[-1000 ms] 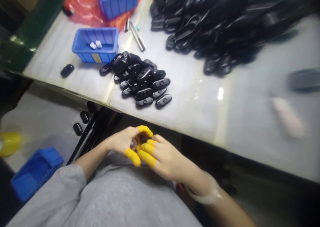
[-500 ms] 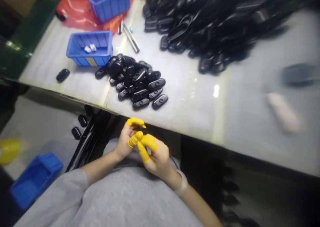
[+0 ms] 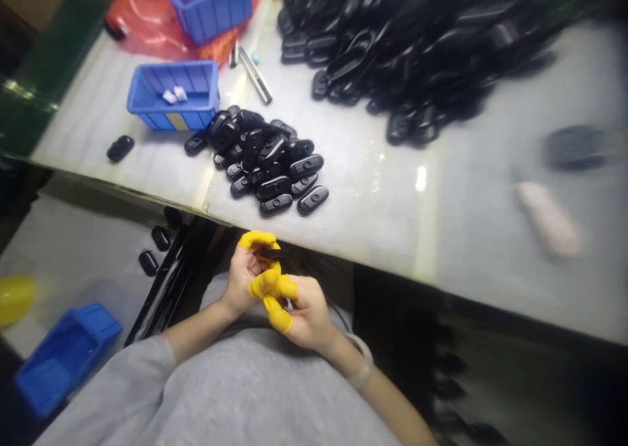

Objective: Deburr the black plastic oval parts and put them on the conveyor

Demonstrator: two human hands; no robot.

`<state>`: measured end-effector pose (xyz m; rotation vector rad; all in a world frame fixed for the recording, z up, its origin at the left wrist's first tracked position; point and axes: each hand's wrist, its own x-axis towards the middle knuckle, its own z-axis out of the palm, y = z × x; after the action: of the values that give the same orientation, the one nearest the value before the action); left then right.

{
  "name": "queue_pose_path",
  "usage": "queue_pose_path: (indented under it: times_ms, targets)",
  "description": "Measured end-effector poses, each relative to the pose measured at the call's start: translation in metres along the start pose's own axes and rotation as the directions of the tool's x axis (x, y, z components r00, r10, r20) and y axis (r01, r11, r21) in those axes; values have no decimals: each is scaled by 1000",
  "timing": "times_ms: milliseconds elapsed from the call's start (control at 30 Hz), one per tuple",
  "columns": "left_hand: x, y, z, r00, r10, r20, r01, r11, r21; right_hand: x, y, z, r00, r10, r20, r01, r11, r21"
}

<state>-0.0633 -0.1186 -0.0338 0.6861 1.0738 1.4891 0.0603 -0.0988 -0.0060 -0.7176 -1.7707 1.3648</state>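
Note:
Both of my hands are together in front of my body, just below the table's front edge, with yellow finger cots on the fingers. My left hand (image 3: 245, 273) curls its fingers around a dark piece (image 3: 271, 253), which is mostly hidden. Against the left thumb, my right hand (image 3: 297, 305) presses its thumb and finger in a pinch. What sits in that pinch is covered. Nearest on the table lies a pile of black oval plastic casings (image 3: 275, 186), several showing a round mark in the middle.
A blue bin (image 3: 173, 120) holding small white pieces stands left of the pile, with a lone black casing (image 3: 120, 148) by it. Behind are another blue bin (image 3: 216, 14), red plastic (image 3: 142, 27) and a utility knife (image 3: 255, 75). Black looped parts (image 3: 417, 60) heap at the back.
My right hand has shifted slightly left and down, with its fingers lower against the left thumb. A bit more of the dark piece shows in my left hand.

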Motion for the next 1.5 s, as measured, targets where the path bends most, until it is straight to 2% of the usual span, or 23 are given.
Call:
queue_pose_path:
  times_ms: [167, 233, 300, 333, 367, 433, 500, 567, 700, 800, 867, 900, 967, 1033, 1067, 1133, 1167, 1233, 1267, 1333, 1400, 1500]
  targets:
    - [3, -3, -5, 993, 2, 118, 6, 998, -65, 0, -7, -15, 1000, -17, -20, 15, 995, -97]
    - [3, -5, -9, 988, 18, 154, -5, 997, -82, -3, -7, -23, 987, -70, -142, 38, 976, -214]
    - [2, -3, -13, 981, 38, 189, -17, 994, -109, -7, -3, -29, 950, -144, -277, 34, 929, -368]
    - [1, -1, -15, 976, 38, 213, -11, 992, -127, -9, 0, -32, 937, -174, -302, 23, 896, -444]
    - [0, 2, -16, 969, 29, 245, 7, 989, -145, -10, 2, -34, 938, -195, -287, 22, 860, -511]
    - [-2, 8, -18, 951, -8, 309, 65, 982, -176, -11, 6, -37, 963, -208, -174, 66, 804, -591]
    - [-3, 15, -18, 936, -62, 348, 136, 972, -192, -9, 7, -38, 976, -201, -79, 115, 793, -598]
    - [-3, 20, -17, 937, -93, 338, 158, 972, -172, -6, 5, -37, 974, -220, -50, 149, 794, -589]
    - [-5, 22, -14, 949, -124, 290, 122, 992, 23, -3, -3, -29, 938, -346, 12, 265, 697, -666]
    - [-6, 19, -14, 939, -117, 324, 126, 992, -5, 0, -7, -23, 923, -374, 90, 329, 647, -688]
    - [-4, 20, -17, 940, -46, 339, 64, 997, -44, 1, -10, -21, 928, -355, 112, 329, 645, -690]
    - [-3, 21, -19, 932, -11, 363, 17, 1000, -14, 2, -11, -21, 931, -343, 127, 333, 649, -684]
    - [0, 25, -24, 900, 12, 435, -67, 992, 111, 2, -13, -24, 937, -305, 173, 339, 662, -669]
    - [3, 28, -31, 893, -11, 450, -72, 983, 168, -1, -10, -28, 951, -220, 219, 310, 724, -616]
    - [3, 27, -35, 906, -31, 422, -32, 989, 141, -4, -6, -30, 963, -139, 233, 252, 774, -580]
    - [3, 23, -46, 946, -78, 314, 82, 997, -1, -11, 12, -35, 970, 114, 214, 29, 822, -568]
    - [2, 20, -53, 959, -115, 259, 138, 988, -70, -15, 24, -36, 945, 272, 180, -110, 786, -609]
    - [0, 11, -67, 967, -203, 155, 228, 960, -166, -20, 55, -37, 840, 540, 49, -327, 577, -748]
    - [-1, 6, -74, 964, -243, 104, 260, 944, -202, -22, 71, -35, 783, 622, -2, -382, 477, -792]
    - [-2, -2, -86, 952, -306, 16, 300, 918, -258, -22, 99, -31, 724, 688, -49, -423, 387, -820]
    - [0, -9, -94, 936, -349, -50, 322, 903, -284, -19, 116, -26, 718, 694, -52, -430, 383, -818]
    - [10, -20, -103, 923, -360, -134, 315, 910, -271, -16, 120, -25, 740, 671, -44, -422, 414, -806]
